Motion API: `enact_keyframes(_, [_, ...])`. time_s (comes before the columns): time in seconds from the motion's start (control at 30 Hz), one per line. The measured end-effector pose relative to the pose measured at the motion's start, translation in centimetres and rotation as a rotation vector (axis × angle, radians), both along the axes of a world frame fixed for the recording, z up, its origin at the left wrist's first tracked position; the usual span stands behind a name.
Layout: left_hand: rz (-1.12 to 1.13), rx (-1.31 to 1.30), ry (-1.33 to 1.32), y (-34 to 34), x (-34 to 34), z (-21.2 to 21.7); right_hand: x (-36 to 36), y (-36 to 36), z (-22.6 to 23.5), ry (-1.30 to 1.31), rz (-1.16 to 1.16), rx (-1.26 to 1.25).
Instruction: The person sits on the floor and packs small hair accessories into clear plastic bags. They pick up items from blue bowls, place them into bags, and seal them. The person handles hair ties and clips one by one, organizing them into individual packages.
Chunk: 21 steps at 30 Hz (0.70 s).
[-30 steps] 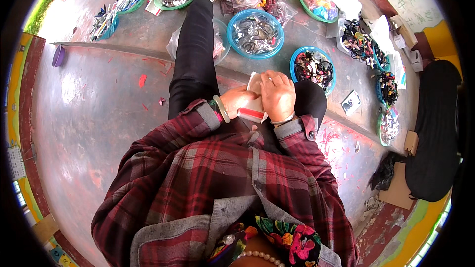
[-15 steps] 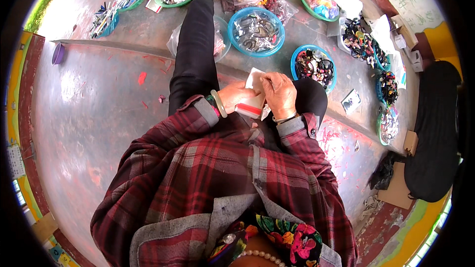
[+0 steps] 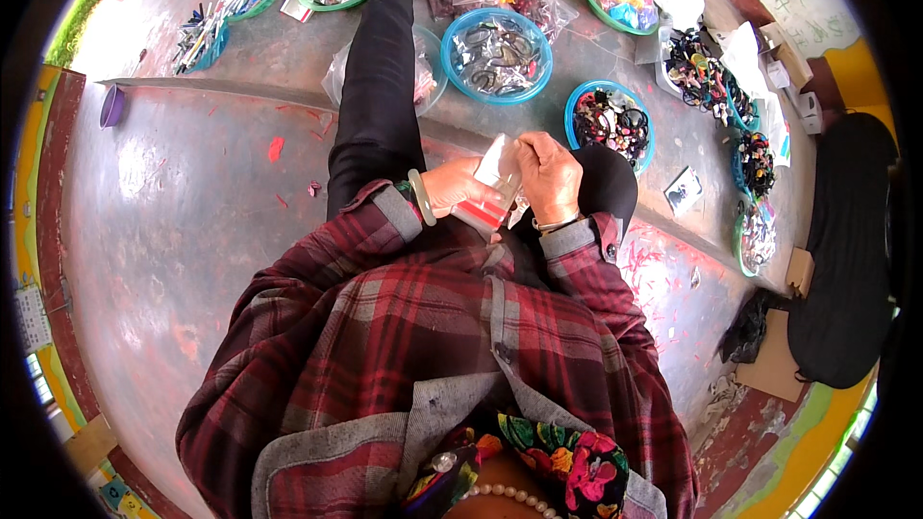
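Note:
Above my lap is a flat, shiny packet, white with a red band near its lower end; it looks like a small plastic bag. My left hand is closed on its left side, thumb across the front. At its upper right edge, my right hand has its fingers curled together in a pinch. What lies under the right fingertips is hidden. Both hands are close together between my knees.
Ahead stands a blue basket of bagged small items. A smaller blue basket of dark and coloured pieces is by my right knee. Several green baskets stand beyond. A step edge crosses the floor; a purple container sits far left.
The packet has tilted slightly and looks shinier. My right hand has shifted slightly up and right along its edge, fingers more tightly curled. My left hand keeps its hold.

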<state>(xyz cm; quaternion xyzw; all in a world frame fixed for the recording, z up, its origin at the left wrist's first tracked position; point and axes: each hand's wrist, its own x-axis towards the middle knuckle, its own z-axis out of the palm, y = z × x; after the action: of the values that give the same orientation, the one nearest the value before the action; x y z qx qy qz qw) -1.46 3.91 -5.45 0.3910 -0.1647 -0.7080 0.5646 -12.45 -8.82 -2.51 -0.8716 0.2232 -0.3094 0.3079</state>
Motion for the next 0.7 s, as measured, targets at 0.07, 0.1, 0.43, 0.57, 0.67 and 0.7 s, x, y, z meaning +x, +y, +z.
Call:
enact_keyframes(0.07, [-0.015, 0.003, 0.013, 0.1, 0.1, -0.4, 0.1, 0.1, 0.1, -0.010, -0.038, 0.087])
enact_keyframes(0.1, [-0.016, 0.007, 0.006, 0.1, 0.0, -0.3, 0.1, 0.1, 0.2, -0.014, -0.060, 0.130])
enact_keyframes(0.43, [0.197, 0.042, -0.078, 0.2, 1.2, -0.7, -0.2, -2.5, 1.2, -0.394, -0.200, 0.681])
enact_keyframes(0.57, [0.440, 0.078, -0.048, -0.9, 5.1, -4.3, -0.2, -1.9, 0.8, -0.301, -0.143, 0.666])
enact_keyframes(0.67, [0.667, 0.185, -0.022, -3.9, 7.2, -3.6, -0.3, -2.0, 0.2, -0.326, -0.123, 0.776])
enact_keyframes(0.7, [0.709, 0.186, -0.355, -4.5, 10.7, -9.9, 0.1, -1.6, 0.5, -0.324, -0.088, 0.803])
